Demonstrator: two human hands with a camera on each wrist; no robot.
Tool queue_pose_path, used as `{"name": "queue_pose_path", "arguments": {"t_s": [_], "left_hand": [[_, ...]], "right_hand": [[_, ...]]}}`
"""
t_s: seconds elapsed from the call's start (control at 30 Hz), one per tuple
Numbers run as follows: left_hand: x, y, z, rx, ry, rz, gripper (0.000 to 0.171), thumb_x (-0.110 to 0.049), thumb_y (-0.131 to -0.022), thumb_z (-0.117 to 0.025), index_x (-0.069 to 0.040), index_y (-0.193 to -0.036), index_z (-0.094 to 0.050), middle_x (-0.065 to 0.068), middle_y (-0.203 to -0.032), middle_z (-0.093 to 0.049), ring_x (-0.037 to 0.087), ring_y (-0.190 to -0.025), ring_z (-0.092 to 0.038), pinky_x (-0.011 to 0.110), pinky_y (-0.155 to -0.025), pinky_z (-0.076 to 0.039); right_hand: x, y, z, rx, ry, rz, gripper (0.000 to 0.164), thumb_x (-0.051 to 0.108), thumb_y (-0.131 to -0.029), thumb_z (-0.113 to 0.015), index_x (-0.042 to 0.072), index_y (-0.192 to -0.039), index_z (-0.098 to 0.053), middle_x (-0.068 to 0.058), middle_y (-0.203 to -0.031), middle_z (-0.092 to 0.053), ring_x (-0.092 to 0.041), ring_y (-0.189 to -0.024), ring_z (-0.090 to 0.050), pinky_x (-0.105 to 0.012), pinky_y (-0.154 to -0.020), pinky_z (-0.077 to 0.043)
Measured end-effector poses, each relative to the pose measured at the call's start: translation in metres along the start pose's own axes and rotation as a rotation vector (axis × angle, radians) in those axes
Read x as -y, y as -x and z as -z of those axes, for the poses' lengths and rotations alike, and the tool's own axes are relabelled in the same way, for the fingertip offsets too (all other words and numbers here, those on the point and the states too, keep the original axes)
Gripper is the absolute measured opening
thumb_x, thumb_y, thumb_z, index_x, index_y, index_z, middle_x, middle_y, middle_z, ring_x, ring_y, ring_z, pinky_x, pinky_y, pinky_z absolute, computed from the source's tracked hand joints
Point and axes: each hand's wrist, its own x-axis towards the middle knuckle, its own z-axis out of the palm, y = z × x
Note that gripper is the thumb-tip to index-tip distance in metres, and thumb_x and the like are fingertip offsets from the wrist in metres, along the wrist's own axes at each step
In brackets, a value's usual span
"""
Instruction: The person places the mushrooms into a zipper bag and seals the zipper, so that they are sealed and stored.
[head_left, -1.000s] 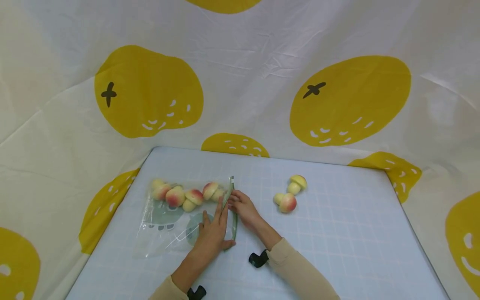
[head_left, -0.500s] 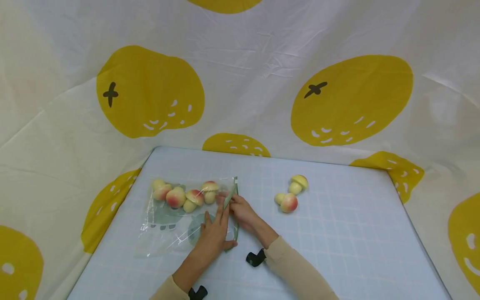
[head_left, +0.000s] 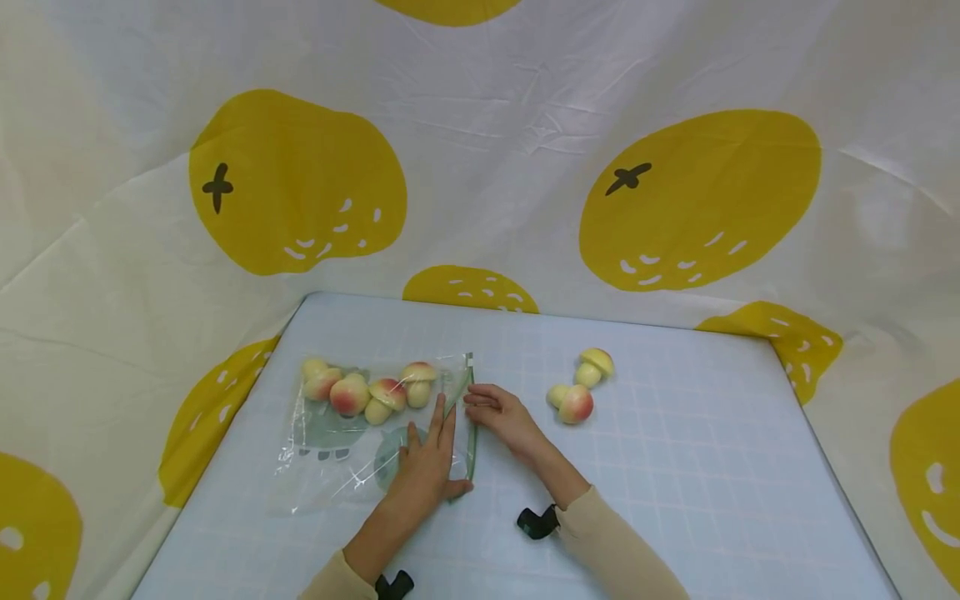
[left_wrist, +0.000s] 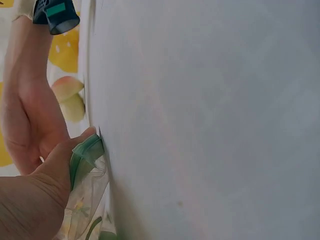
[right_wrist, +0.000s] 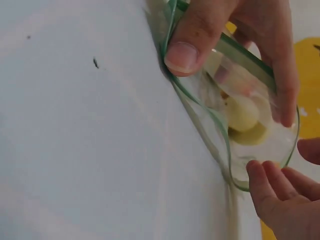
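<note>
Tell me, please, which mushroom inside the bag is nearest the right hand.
It is the rightmost mushroom in the bag in the head view; the other three mushrooms lie left of it, farther from the right hand.

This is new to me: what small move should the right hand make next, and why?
Perhaps reach the right hand to the red-capped mushroom outside the bag: that hand seems empty, the left hand spreads the bag open, and this mushroom lies close by.
</note>
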Motion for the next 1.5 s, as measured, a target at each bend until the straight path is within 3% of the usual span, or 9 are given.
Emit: {"name": "queue_pose_path", "arguments": {"t_s": [0.13, 0.3, 0.4, 0.6, 0.9, 1.1, 1.2, 1.37, 1.5], "left_hand": [[-0.001, -0.001, 0.001, 0.007, 0.011, 0.008, 0.126, -0.051, -0.064, -0.092, -0.002, -0.157, -0.023, 0.019, -0.165, -0.010, 0.068, -0.118, -0.042, 0.068, -0.078, -0.050], [-0.002, -0.002, 0.002, 0.011, 0.014, 0.016, 0.126, -0.050, -0.063, -0.093, -0.002, -0.156, -0.024, 0.018, -0.165, -0.010, 0.068, -0.119, -0.042, 0.068, -0.080, -0.050], [-0.002, -0.002, 0.002, 0.013, 0.001, 0.014, 0.125, -0.050, -0.063, -0.092, -0.002, -0.156, -0.024, 0.018, -0.165, -0.011, 0.067, -0.118, -0.043, 0.067, -0.080, -0.050], [-0.003, -0.002, 0.002, 0.016, 0.014, 0.030, 0.126, -0.049, -0.063, -0.093, -0.002, -0.157, -0.023, 0.018, -0.165, -0.011, 0.068, -0.119, -0.043, 0.068, -0.080, -0.049], [-0.003, 0.000, 0.002, -0.006, 0.014, 0.011, 0.126, -0.048, -0.062, -0.094, -0.001, -0.156, -0.025, 0.019, -0.165, -0.012, 0.068, -0.117, -0.043, 0.068, -0.077, -0.051], [-0.002, 0.001, 0.002, -0.021, 0.004, -0.005, 0.126, -0.050, -0.062, -0.093, 0.000, -0.156, -0.025, 0.019, -0.164, -0.013, 0.068, -0.115, -0.045, 0.067, -0.075, -0.052], [-0.001, 0.001, 0.001, -0.021, 0.007, -0.003, 0.127, -0.050, -0.062, -0.093, 0.000, -0.156, -0.025, 0.019, -0.164, -0.013, 0.068, -0.115, -0.045, 0.067, -0.075, -0.052], [-0.001, 0.001, 0.001, -0.023, 0.019, -0.002, 0.126, -0.048, -0.062, -0.094, 0.000, -0.156, -0.025, 0.019, -0.164, -0.013, 0.068, -0.116, -0.044, 0.067, -0.075, -0.051], [-0.001, 0.001, 0.002, -0.020, 0.026, 0.001, 0.126, -0.048, -0.062, -0.094, 0.000, -0.156, -0.025, 0.019, -0.165, -0.013, 0.068, -0.116, -0.043, 0.067, -0.076, -0.051]], "right_hand": [[0.013, 0.011, 0.009, -0.059, 0.112, 0.032, 0.045, 0.002, -0.097, -0.062, -0.008, -0.139, -0.050, -0.031, -0.131, -0.057, -0.041, -0.118, -0.058, -0.035, -0.095, -0.050], [0.046, 0.032, 0.015, -0.116, 0.210, 0.071, 0.042, 0.001, -0.096, -0.065, -0.008, -0.135, -0.053, -0.027, -0.126, -0.062, -0.040, -0.116, -0.060, -0.036, -0.092, -0.052], [0.064, 0.044, 0.016, -0.141, 0.240, 0.084, 0.042, 0.001, -0.095, -0.066, -0.008, -0.134, -0.054, -0.024, -0.124, -0.063, -0.039, -0.116, -0.060, -0.035, -0.092, -0.052], [0.078, 0.058, 0.021, -0.203, 0.272, 0.090, 0.043, -0.001, -0.094, -0.067, -0.007, -0.134, -0.055, -0.023, -0.124, -0.063, -0.039, -0.115, -0.060, -0.041, -0.097, -0.049], [0.056, 0.062, 0.048, -0.281, 0.280, 0.111, 0.044, 0.009, -0.095, -0.070, 0.003, -0.136, -0.056, -0.017, -0.129, -0.061, -0.031, -0.117, -0.060, -0.046, -0.100, -0.046], [0.083, 0.078, 0.052, -0.334, 0.329, 0.127, 0.043, 0.002, -0.094, -0.067, -0.003, -0.135, -0.055, -0.023, -0.127, -0.060, -0.040, -0.118, -0.058, -0.050, -0.100, -0.044], [0.080, 0.080, 0.060, -0.377, 0.343, 0.127, 0.043, 0.001, -0.094, -0.067, -0.004, -0.135, -0.054, -0.022, -0.127, -0.061, -0.040, -0.118, -0.058, -0.044, -0.098, -0.046], [0.055, 0.076, 0.084, -0.453, 0.354, 0.156, 0.044, 0.002, -0.095, -0.068, -0.003, -0.136, -0.054, -0.022, -0.129, -0.060, -0.039, -0.117, -0.057, -0.031, -0.095, -0.047], [0.041, 0.076, 0.098, -0.510, 0.380, 0.191, 0.043, 0.006, -0.094, -0.070, -0.002, -0.135, -0.056, -0.022, -0.128, -0.060, -0.035, -0.116, -0.058, -0.030, -0.092, -0.047]]}}
